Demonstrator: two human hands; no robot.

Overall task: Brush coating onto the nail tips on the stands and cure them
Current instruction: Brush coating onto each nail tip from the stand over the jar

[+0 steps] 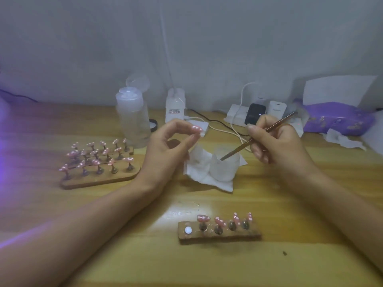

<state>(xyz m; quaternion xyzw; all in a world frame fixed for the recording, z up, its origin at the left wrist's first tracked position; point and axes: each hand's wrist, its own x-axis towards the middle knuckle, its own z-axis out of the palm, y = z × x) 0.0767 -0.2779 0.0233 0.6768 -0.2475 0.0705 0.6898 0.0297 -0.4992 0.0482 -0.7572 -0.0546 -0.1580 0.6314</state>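
Observation:
My left hand (170, 146) pinches a pink nail tip (196, 128) with white dots between thumb and forefinger, raised above the table. My right hand (275, 141) grips a thin brown brush (259, 135); its tip dips into a small white cup (224, 168) standing on a white tissue (199, 168). Near the front lies a wooden stand (219, 235) with several pink nail tips on pegs and one bare white spot at its left end. At the left, wooden stands (99, 177) carry several more pink tips.
A clear bottle (132, 119) with its flip lid open stands behind the left stands. A white adapter (175, 106), a power strip with plugs (255, 113) and cables sit at the back. A purple pack (337, 119) lies at the right. Purple light glows at the far left.

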